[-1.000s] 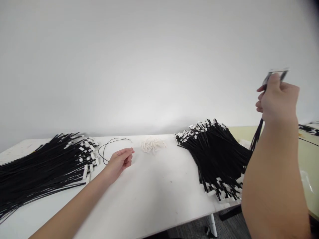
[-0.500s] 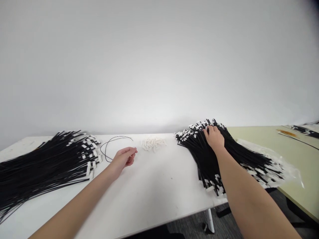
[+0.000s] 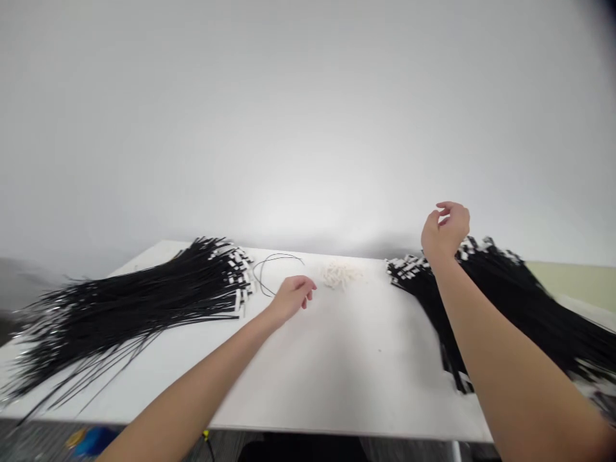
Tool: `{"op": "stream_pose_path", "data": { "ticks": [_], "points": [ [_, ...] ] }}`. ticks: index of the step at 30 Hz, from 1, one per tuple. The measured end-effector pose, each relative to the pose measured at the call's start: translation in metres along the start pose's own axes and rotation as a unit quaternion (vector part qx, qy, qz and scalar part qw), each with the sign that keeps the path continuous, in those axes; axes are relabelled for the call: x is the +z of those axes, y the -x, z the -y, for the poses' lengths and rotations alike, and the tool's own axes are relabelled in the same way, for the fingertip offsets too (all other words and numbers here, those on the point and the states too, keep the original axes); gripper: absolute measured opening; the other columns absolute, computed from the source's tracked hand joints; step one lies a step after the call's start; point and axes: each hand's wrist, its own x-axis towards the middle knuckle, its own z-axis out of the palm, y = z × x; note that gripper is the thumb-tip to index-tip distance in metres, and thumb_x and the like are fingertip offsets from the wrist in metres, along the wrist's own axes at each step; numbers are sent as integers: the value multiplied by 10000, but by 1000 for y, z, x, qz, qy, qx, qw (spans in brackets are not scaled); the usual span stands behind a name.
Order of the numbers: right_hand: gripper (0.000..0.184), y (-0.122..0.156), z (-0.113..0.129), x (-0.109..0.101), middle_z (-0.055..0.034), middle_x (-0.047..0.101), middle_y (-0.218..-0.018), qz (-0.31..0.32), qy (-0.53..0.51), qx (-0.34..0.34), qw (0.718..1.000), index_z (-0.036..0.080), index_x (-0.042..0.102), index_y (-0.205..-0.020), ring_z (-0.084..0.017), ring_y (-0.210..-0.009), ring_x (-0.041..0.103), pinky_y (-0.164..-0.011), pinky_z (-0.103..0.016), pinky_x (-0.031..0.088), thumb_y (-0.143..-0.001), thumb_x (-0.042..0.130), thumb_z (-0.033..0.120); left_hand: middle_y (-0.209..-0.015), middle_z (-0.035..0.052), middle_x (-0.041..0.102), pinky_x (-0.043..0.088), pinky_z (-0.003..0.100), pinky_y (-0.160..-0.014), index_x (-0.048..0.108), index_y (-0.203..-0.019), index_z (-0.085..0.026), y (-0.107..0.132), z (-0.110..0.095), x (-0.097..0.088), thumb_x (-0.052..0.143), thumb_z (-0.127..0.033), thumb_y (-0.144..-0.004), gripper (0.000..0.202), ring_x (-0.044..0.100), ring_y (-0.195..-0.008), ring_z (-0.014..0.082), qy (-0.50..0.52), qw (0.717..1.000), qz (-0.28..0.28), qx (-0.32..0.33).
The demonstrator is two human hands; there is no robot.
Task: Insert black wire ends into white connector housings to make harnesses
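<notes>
1. Now, your left hand (image 3: 292,296) rests on the desk (image 3: 337,372), grip loosely curled just beside the wire loop (image 3: 276,256); I cannot tell if it pinches the wire.
2. Your right hand (image 3: 445,231) hovers over the right pile (image 3: 505,301), grip half open, empty.
3. Between your hands lie white clips (image 3: 339,274).

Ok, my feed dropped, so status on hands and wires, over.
Left hand on table by loose wire loop, grip unclear. Right hand empty, above right cable pile. White connector heap between hands, nothing blocking.
</notes>
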Motion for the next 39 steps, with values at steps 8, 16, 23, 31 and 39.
{"op": "stream_pose_path", "data": {
  "ticks": [8, 16, 23, 31, 39],
  "points": [
    [131, 122, 105, 37, -38, 487, -793, 100, -254, -114, 955, 145, 501, -935, -98, -649, 428, -634, -242, 402, -848, 404, 155, -1054, 163, 529, 340, 422, -774, 515, -1093, -120, 0, 11, -37, 312, -73, -797, 362, 474, -977, 286, -537, 807, -245, -3],
    [172, 195, 100, 39, -39, 545, -808, 209, -302, -237, 899, 179, 543, -900, -117, -750, 510, -681, -254, 430, -776, 483, 77, -963, 180, 534, 339, 369, -672, 556, -973, -86, -13, 32, -78, 333, -59, -768, 304, 520, -846, 271, -592, 734, -300, -146],
    [183, 198, 102, 36, -43, 551, -825, 231, -310, -232, 893, 176, 545, -916, -120, -758, 508, -679, -260, 422, -773, 494, 75, -935, 173, 526, 320, 362, -677, 530, -957, -86, -19, 40, -72, 311, -46, -776, 287, 501, -846, 263, -604, 708, -342, -132],
    [173, 199, 95, 32, -51, 549, -859, 260, -298, -171, 902, 182, 548, -943, -122, -744, 504, -659, -260, 427, -803, 467, 124, -969, 183, 510, 307, 392, -722, 533, -965, -88, -20, 47, -69, 267, -74, -807, 309, 483, -854, 268, -606, 704, -352, -117],
    [161, 199, 95, 31, -54, 552, -852, 270, -298, -162, 901, 186, 549, -931, -125, -693, 497, -625, -262, 422, -807, 461, 135, -1122, 207, 476, 348, 407, -721, 539, -1069, -97, -6, 23, -65, 292, -62, -786, 377, 461, -968, 295, -601, 729, -290, -152]
  ]
}}
